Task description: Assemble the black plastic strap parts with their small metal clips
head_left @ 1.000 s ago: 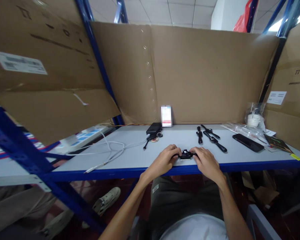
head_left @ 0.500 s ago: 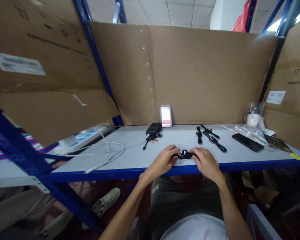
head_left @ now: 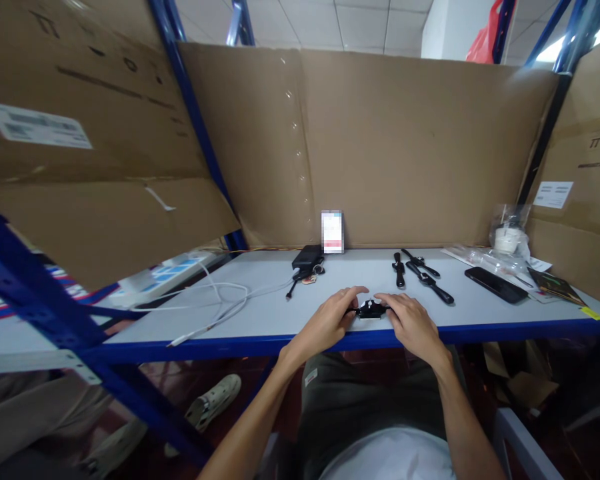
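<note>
Left fingers and right fingers (half-curled) hold a black tool.

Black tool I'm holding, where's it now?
In the head view, the black tool is right of centre, between your left hand and right hand, near the blue table edge.

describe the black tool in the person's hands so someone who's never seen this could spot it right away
Start at the pale table and go to its blue front edge. Just behind that edge, the black tool spans the gap between the left hand and the right hand. Three similar tools lie farther back to the right; only this one is held.
</note>
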Demonstrator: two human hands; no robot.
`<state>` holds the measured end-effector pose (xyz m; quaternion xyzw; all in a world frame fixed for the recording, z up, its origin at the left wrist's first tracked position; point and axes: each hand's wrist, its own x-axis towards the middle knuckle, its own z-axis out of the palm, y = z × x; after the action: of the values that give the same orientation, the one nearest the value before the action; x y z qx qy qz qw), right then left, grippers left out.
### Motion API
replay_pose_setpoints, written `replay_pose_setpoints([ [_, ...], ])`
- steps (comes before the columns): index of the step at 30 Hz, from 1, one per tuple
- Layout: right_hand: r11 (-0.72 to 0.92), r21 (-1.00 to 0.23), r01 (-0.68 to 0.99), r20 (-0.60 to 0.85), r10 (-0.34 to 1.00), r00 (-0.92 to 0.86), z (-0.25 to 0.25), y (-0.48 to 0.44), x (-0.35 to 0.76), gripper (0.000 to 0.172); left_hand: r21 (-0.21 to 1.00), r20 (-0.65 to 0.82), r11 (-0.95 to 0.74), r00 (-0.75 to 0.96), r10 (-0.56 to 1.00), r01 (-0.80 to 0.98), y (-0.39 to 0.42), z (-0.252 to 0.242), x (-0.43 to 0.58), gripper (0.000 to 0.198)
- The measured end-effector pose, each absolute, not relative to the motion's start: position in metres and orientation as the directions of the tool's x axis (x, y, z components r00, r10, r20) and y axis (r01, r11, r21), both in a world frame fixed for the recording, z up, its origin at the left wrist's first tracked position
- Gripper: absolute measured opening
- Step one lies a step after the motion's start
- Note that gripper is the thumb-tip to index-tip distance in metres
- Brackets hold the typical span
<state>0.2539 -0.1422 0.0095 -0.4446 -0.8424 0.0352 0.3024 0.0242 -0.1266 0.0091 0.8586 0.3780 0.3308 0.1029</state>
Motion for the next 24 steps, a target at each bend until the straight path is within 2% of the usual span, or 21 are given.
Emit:
replay_pose_setpoints([
  [2,0.622,-0.277,0.733,0.460,0.755,-0.467,0.0100,-0.1424,0.2542,0.062,0.397,0.489,-0.709,0.520,0.700,0.583,-0.1271,0.0103,0.0246,0.050],
  [4,0.630,-0.233,0.741,0.440,0.748,-0.498,0.0106,-0.1426,0.2543,0.067,0.372,0.489,-0.728,0.545,0.681,0.576,-0.1271,0.0113,0.0249,0.043],
  [7,0.630,-0.216,0.746,0.433,0.747,-0.505,0.0107,-0.1425,0.2539,0.065,0.394,0.497,-0.726,0.534,0.684,0.564,-0.1263,0.0118,0.0250,0.034],
  [10,0.625,-0.249,0.740,0.458,0.749,-0.479,0.0097,-0.1418,0.2532,0.062,0.450,0.506,-0.700,0.488,0.711,0.554,-0.1260,0.0118,0.0251,0.027],
  [15,0.634,-0.284,0.719,0.480,0.743,-0.466,0.0088,-0.1422,0.2538,0.056,0.475,0.496,-0.691,0.483,0.722,0.545,-0.1254,0.0105,0.0249,0.025],
  [18,0.644,-0.286,0.709,0.477,0.738,-0.478,0.0088,-0.1434,0.2545,0.056,0.469,0.491,-0.683,0.478,0.728,0.560,-0.1231,0.0077,0.0240,0.031],
  [24,0.611,-0.242,0.754,0.446,0.760,-0.473,0.0105,-0.1435,0.2532,0.064,0.422,0.504,-0.707,0.501,0.704,0.568,-0.1215,0.0060,0.0235,0.032],
])
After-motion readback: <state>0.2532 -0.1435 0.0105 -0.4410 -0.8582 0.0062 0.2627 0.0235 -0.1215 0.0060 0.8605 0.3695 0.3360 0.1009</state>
